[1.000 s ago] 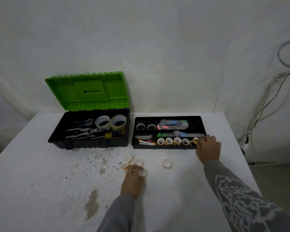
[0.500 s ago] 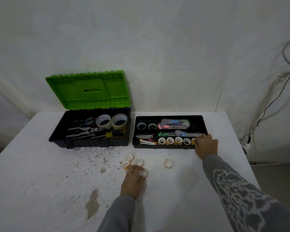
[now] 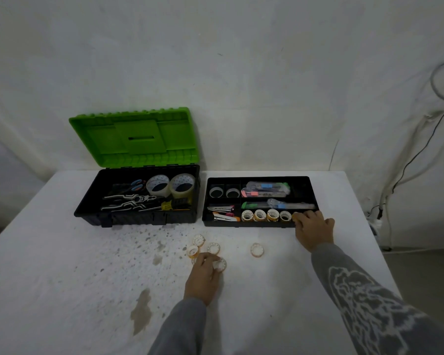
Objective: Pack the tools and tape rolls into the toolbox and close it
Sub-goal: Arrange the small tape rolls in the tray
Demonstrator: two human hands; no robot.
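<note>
**Desk:** What is in the frame?

**Photographer:** A person packs small tape rolls at a stained white table (image 3: 62, 278). At left centre stands the black plastic toolbox (image 3: 136, 201), its green lid (image 3: 135, 137) raised, with pliers, scissors and two wide clear tape rolls (image 3: 171, 185) inside. Just beside it, at right centre, sits the black divided tray (image 3: 305, 187), still outside the box.

**Desk:** And the hands?

**Photographer:** The right hand (image 3: 314, 230) rests at the tray's front right corner, fingers curled on a small roll at the end of the row of little white-cored tape rolls (image 3: 265, 215). The left hand (image 3: 203, 276), lower centre, pinches one loose small roll (image 3: 219, 265) with its fingertips. Three more loose rolls (image 3: 205, 245) lie just above it; one lone roll (image 3: 257, 250) lies apart to the right.

**Desk:** How will they handle?

**Photographer:** Light, stiff little hoops, I would judge, inclined to roll away if set on edge. Best pinched across the rim or through the core. The tray, loaded, probably wants both hands at its ends.
</note>
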